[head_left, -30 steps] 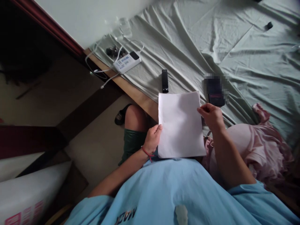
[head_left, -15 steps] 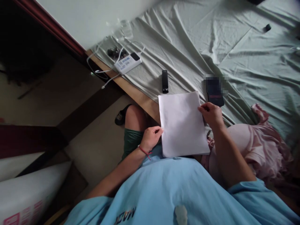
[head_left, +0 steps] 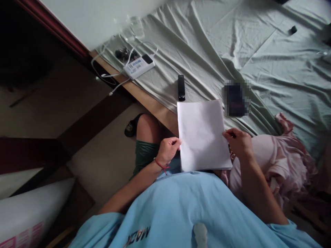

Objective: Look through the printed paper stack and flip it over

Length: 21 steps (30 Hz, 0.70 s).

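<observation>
A thin stack of blank white paper [head_left: 203,134] rests on my lap at the edge of the bed. My left hand [head_left: 168,150], with a red cord at the wrist, holds the stack's left edge with curled fingers. My right hand [head_left: 239,142] pinches the right edge about halfway down. The paper's far end lies over the pale green sheet [head_left: 232,44].
On the sheet beyond the paper lie a black stapler-like bar [head_left: 181,88] and a dark phone [head_left: 236,100]. A white power bank [head_left: 139,65] with cables and a glass sits at the bed's corner. Pink cloth [head_left: 284,155] lies at my right; the floor is at my left.
My right hand has slid down the paper's right edge toward me. The left hand has shifted slightly, staying on the left edge.
</observation>
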Motion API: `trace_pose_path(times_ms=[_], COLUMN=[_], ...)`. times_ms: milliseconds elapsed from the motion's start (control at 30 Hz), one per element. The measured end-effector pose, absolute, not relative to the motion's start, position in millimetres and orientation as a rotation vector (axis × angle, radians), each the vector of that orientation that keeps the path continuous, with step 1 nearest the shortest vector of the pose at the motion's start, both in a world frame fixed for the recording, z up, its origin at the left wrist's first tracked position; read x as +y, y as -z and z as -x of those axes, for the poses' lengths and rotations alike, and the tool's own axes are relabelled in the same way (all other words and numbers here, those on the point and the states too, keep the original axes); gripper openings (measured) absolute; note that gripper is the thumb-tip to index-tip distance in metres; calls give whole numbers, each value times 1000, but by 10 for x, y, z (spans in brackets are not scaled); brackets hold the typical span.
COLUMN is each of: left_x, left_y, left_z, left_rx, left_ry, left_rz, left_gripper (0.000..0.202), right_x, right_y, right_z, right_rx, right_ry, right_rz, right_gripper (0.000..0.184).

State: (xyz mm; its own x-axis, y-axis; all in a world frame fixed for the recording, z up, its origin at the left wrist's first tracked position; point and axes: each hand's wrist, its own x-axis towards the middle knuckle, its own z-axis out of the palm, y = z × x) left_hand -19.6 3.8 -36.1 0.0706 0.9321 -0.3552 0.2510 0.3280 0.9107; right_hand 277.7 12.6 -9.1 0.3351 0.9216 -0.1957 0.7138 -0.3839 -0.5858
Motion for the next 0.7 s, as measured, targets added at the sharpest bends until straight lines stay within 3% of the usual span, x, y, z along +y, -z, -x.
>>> trace_pose_path(times_ms=[467, 567, 700], left_x=[25, 22, 11], left_y=[466, 494, 457], left_z=[164, 172, 175], left_rx=[1422, 1432, 1393], left_ry=[-783, -769, -747], left_rz=[-1076, -1096, -1036], left_gripper=[37, 39, 40], right_x=[91, 76, 79], right_y=[-122, -289, -602], right_z=[-2492, -2456, -2429], right_rx=[-1755, -1666, -1369], right_ry=[-23, -346, -1275], right_rz=[2042, 1931, 1683], right_gripper=[19, 18, 42])
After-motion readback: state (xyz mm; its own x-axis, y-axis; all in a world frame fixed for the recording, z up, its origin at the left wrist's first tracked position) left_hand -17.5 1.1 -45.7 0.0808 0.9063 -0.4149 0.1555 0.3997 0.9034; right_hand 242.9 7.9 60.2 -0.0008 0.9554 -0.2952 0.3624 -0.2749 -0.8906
